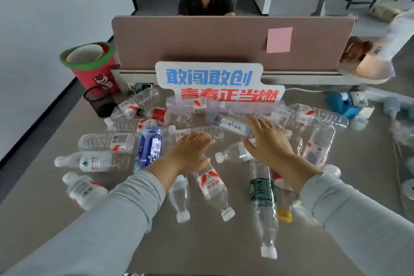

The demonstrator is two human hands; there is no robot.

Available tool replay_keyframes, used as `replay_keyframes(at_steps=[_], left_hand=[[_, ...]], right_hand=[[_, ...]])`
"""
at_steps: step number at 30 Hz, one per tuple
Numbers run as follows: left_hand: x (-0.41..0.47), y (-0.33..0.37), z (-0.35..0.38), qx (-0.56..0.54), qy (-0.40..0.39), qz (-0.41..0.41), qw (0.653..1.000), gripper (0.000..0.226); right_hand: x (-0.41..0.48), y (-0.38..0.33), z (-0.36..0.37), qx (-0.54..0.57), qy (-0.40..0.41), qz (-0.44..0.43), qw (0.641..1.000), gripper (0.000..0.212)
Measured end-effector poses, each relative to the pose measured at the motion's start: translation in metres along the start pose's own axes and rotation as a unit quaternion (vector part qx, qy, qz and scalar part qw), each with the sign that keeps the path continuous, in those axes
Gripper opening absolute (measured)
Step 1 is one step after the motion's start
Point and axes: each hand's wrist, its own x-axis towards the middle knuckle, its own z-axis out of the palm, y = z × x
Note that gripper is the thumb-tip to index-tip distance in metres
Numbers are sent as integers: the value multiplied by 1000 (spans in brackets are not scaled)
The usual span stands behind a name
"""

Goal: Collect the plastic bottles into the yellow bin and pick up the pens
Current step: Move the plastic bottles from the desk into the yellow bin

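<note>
Both hands out over the desk, palms down. Left hand: fingers straight and together, above a clear bottle, gripping nothing. Right hand: fingers straight, slightly spread, above a white-cap bottle, gripping nothing. Can't tell if either hand touches. Bottles lie flat from the sign at the far edge down towards the near edge. Blue bottle just left of the left hand, green-label bottle between the sleeves. Mesh cup at the far left corner, red bin behind it.
</note>
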Motion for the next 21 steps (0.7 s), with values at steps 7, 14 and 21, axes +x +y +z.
replay_keyframes(at_steps=[7, 14, 21], left_hand=[[11, 6, 35, 176, -165, 59, 969, 82], [11, 8, 35, 160, -99, 101, 977, 60], [-10, -29, 15, 42, 171, 170, 970, 66]], right_hand=[[-23, 10, 28, -2, -45, 32, 998, 57], [-48, 24, 44, 22, -47, 99, 994, 47], [-57, 19, 62, -3, -121, 162, 979, 69]])
